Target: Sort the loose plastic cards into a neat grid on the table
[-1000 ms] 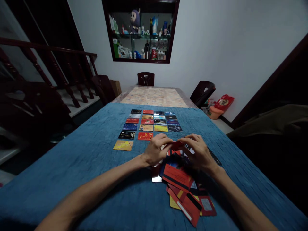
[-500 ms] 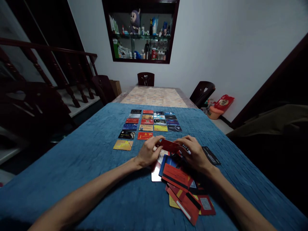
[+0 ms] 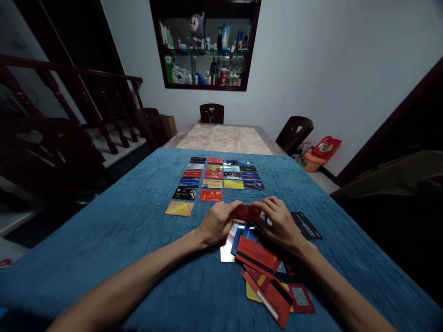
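A dark red card [image 3: 245, 212] is held up between my two hands, over a loose pile of cards. My left hand [image 3: 218, 222] pinches its left end with thumb and fingers. At the other end, my right hand [image 3: 278, 220] grips it with bent fingers. Under and in front of the hands lie overlapping cards: a red-orange card with a dark stripe [image 3: 256, 255], a white card [image 3: 226, 252], a blue card [image 3: 238, 239] and several more. Beyond the hands, several cards lie face up in columns, among them a yellow card [image 3: 179, 208] and a red card [image 3: 211, 196].
A blue cloth [image 3: 131, 221] covers the near part of the table, with a patterned tabletop [image 3: 224, 137] beyond. A black card [image 3: 307, 226] lies right of my right hand. Dark chairs [image 3: 212, 113] stand around the table. An orange basin [image 3: 312, 162] sits on the floor at right.
Both hands still hold the dark red card, which has tipped and lowered slightly. The whole view has shifted a little; the laid-out cards look the same.
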The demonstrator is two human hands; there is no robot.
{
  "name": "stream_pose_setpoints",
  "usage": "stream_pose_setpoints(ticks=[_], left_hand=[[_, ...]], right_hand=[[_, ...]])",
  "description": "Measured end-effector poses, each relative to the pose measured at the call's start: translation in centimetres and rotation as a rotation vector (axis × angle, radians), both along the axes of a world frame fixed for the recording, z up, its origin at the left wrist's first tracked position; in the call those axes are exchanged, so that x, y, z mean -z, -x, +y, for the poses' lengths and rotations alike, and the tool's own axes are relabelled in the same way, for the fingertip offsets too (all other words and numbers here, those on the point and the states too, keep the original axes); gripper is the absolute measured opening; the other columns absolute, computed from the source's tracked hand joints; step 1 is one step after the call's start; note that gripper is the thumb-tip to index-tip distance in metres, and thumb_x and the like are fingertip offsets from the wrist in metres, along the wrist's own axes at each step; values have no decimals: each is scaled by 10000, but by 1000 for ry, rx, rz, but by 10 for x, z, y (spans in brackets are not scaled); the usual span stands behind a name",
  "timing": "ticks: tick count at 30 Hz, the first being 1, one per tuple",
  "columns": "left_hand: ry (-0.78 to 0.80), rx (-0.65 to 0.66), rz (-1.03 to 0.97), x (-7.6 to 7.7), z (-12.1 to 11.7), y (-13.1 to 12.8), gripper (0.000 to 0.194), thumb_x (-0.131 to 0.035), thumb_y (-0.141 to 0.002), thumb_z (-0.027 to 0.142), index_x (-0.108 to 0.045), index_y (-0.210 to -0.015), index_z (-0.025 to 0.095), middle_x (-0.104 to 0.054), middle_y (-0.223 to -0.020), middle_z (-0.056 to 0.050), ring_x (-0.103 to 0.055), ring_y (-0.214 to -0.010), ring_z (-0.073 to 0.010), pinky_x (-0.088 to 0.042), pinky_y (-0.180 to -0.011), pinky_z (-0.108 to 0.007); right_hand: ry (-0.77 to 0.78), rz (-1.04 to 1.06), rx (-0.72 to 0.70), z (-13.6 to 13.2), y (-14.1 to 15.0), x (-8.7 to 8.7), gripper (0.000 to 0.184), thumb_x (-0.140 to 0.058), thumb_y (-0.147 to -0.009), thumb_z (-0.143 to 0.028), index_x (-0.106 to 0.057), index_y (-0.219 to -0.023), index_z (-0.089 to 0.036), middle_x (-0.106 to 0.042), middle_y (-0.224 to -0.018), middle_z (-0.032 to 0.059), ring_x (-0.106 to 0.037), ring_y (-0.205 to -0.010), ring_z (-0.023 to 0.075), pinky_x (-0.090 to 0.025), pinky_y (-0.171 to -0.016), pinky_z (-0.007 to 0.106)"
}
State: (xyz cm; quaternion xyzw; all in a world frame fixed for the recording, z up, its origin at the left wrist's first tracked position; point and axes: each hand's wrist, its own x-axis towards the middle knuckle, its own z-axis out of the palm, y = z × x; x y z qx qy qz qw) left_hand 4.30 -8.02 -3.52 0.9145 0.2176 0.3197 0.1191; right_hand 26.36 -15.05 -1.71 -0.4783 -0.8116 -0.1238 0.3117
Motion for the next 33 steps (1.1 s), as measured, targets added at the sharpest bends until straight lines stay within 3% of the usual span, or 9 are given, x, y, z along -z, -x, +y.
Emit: stream_pose_setpoints(ticks=[7,12,18,25,33], left_hand=[[107,-55,-122,2,2,-1,437,-504,-898,122,-484,-1332,172,-662,-1201,-114,-645,-1013,-212,-532,-915,-377],[149,-70,-144,1,3,0,459,-507,-886,122,-480,-1339,186,-659,-1203,-104,-650,-1001,-201,-542,-916,-379],[124,-7,-76,-5,5,4,551,-581,-844,141,-433,-1374,160,-620,-1219,-127,-587,-1117,-245,-495,-1005,-449],[100,11,-5,-12,11,14,603,-555,-811,79,-415,-1389,176,-561,-1154,-105,-549,-1090,-240,-497,-985,-451],[19,35,11,-22,24,27,569,-566,-798,72,-442,-1348,148,-483,-1268,-153,-485,-1212,-273,-460,-1047,-464]], right_hand=[[23,-12,63,0,3,6,499,-599,-866,-257,-496,-1354,-240,-579,-1095,124,-494,-1009,299,-462,-819,456],[-3,-32,76,3,1,10,489,-581,-884,-268,-493,-1364,-234,-581,-1120,132,-497,-1027,304,-464,-822,460],[-20,-42,73,3,-1,11,477,-587,-912,-344,-467,-1353,-205,-596,-1175,137,-493,-1049,304,-458,-838,463],[-25,-11,99,6,2,12,444,-599,-895,-391,-543,-1296,-209,-571,-1143,147,-500,-1049,307,-481,-807,450],[-23,-46,50,18,15,1,448,-608,-883,-330,-526,-1312,-230,-576,-1167,133,-483,-1059,309,-472,-826,463]])
